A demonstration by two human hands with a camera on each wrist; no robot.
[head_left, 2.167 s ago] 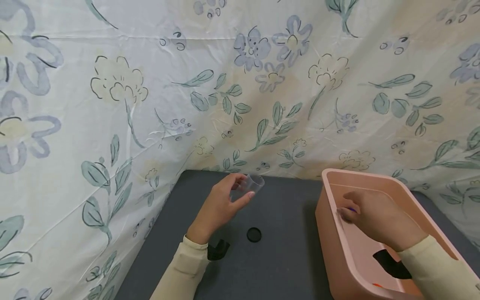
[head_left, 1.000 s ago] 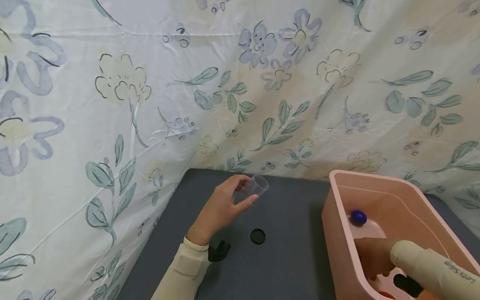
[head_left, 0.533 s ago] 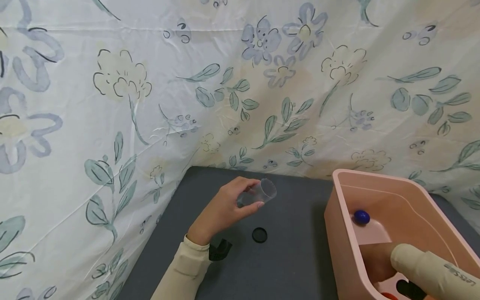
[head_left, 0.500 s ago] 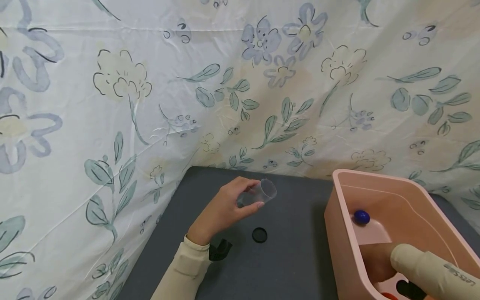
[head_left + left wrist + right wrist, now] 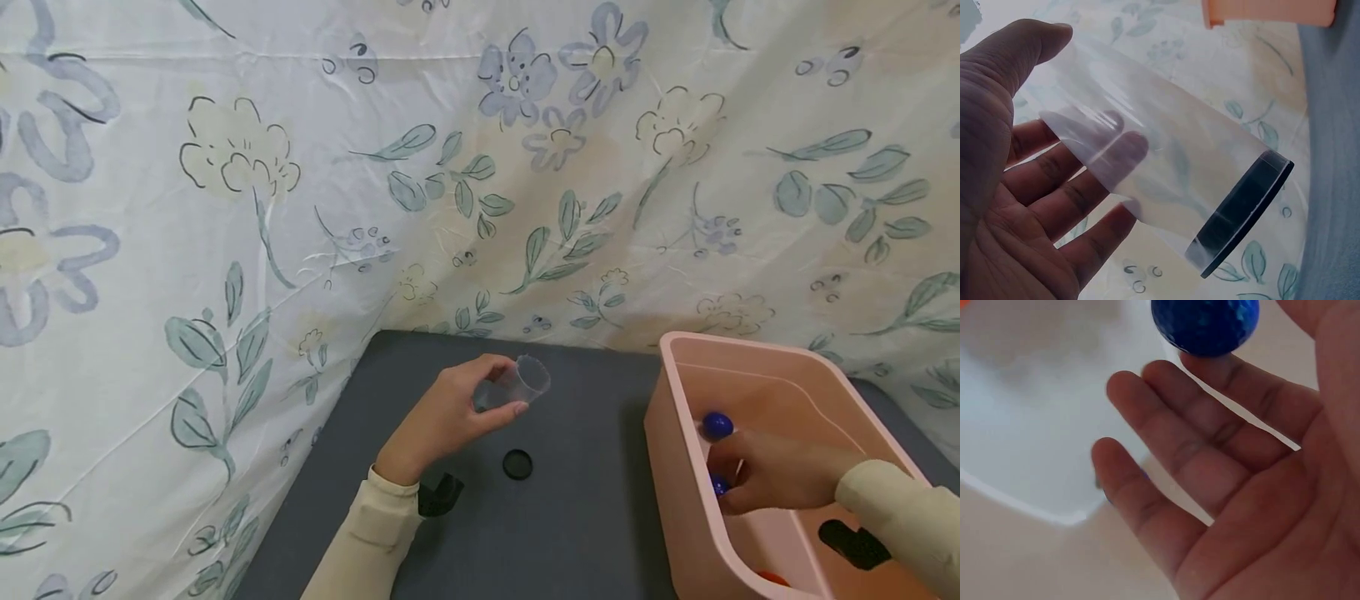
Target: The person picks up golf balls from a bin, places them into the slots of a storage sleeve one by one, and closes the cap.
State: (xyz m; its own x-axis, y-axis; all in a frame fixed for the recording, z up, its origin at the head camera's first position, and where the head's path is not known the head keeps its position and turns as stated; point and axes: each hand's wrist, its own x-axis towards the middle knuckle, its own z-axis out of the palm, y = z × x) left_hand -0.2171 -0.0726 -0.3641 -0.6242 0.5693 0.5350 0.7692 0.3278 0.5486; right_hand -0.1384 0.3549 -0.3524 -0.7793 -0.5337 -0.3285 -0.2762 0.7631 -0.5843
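In the head view my left hand (image 5: 450,412) holds a clear plastic tube (image 5: 531,379) tilted above the dark table, its round rim toward the right. The left wrist view shows fingers and thumb around the tube (image 5: 1179,119), with a black cap (image 5: 1244,215) on its other end. Inside the pink bin (image 5: 678,400), my right hand (image 5: 787,471) pinches a blue golf ball (image 5: 720,486). Dimples show on this golf ball (image 5: 1207,325) in the right wrist view, at the index fingertip; the thumb tip is out of frame. Another blue ball (image 5: 717,426) lies beyond the fingers.
A round black lid (image 5: 517,464) lies on the dark table (image 5: 577,533) between the left hand and the bin. Near the bin's front, an orange-red object (image 5: 772,577) is partly hidden by the wall. A floral curtain (image 5: 420,250) hangs behind and at left.
My right hand went down toward the bin's front, then came back up toward its left wall with a blue golf ball. The left hand keeps holding the tube, shifted slightly right.
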